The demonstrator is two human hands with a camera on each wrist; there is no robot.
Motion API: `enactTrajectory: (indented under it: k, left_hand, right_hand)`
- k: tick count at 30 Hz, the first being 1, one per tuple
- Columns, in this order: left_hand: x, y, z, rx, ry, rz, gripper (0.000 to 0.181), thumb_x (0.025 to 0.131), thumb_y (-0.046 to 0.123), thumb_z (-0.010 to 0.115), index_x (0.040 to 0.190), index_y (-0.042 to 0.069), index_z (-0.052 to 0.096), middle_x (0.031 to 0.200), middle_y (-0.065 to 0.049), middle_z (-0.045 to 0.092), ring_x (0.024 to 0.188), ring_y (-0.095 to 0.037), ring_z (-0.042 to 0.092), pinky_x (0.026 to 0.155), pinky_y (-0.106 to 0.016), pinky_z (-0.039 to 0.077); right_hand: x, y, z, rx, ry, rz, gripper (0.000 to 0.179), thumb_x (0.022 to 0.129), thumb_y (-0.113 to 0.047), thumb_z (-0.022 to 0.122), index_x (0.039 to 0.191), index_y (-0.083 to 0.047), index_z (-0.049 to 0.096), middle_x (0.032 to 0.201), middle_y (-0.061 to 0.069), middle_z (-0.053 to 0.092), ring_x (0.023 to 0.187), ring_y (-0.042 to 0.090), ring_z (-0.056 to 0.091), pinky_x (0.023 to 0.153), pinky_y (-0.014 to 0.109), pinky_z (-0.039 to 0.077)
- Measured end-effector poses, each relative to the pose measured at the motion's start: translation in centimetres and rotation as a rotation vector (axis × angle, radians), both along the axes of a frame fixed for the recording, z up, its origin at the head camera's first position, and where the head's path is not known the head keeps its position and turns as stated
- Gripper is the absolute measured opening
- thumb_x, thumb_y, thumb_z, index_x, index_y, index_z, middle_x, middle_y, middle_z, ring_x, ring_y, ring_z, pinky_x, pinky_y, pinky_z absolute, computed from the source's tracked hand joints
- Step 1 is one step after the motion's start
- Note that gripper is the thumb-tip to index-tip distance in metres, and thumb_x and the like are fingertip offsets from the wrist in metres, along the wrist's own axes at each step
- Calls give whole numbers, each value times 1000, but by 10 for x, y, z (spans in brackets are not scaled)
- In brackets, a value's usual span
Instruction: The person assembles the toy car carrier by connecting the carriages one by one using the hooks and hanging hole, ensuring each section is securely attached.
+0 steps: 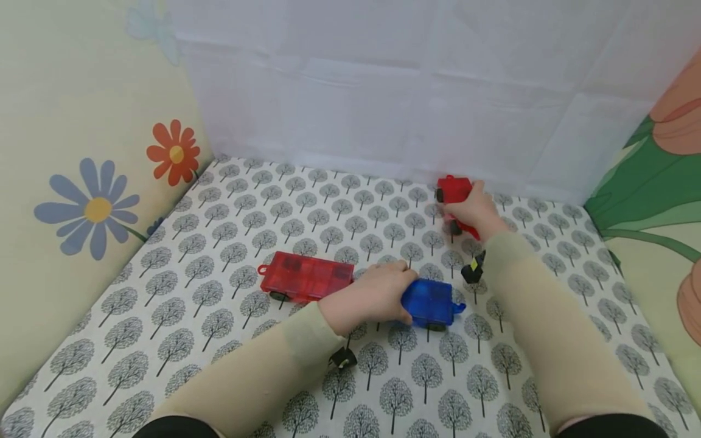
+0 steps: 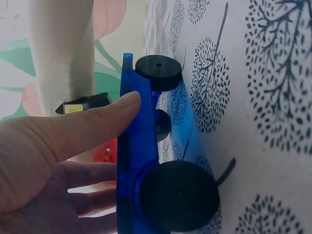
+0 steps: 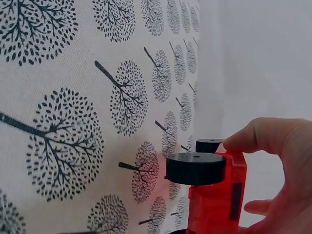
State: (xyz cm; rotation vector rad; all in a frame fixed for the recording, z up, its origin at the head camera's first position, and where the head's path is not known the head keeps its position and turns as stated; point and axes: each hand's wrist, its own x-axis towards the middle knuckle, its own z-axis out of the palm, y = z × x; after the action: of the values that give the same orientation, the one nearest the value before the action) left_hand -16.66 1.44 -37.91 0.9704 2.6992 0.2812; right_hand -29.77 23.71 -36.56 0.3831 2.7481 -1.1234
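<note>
My left hand [image 1: 378, 294] grips a see-through blue toy car [image 1: 429, 302] near the middle of the cloth. The left wrist view shows the thumb across the side of the blue car [image 2: 137, 141], above its black wheels. A small blue hook sticks out at its right end. Farther back, my right hand [image 1: 477, 211] holds a red toy car [image 1: 456, 190] near the white backdrop. In the right wrist view, the thumb lies on the red car [image 3: 214, 207] beside a black wheel. A longer red toy wagon [image 1: 306, 277] stands left of the blue car, partly behind my left hand.
A white cloth [image 1: 328, 389] printed with grey trees covers the surface. White fabric [image 1: 350, 91] hangs along the back. Flowered panels stand on the left [image 1: 66, 121] and right [image 1: 657, 201]. Dark wrist devices show beneath both cuffs.
</note>
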Motion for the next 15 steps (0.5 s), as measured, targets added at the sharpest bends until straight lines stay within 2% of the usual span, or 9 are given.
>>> enactTrajectory:
  k: [7,15]
  left_hand:
    - [2,0,1,-1,-9,-3,77,72,49,86,136,15,57,118,-3,57,104,-19,57,92,-41,46]
    - [1,0,3,-1,5,-24,77,73,48,85,136,14,57,118,-4,58,104,-20,58,92,-40,47]
  right_hand:
    - [11,3,17,32,24,65,99,88,-30,68,157,-7,1,147,31,30,126,45,40,95,56,47]
    - [41,-2,45,100,87,223,91,88,-22,63,157,-7,6,144,29,36,118,43,44,86,54,51]
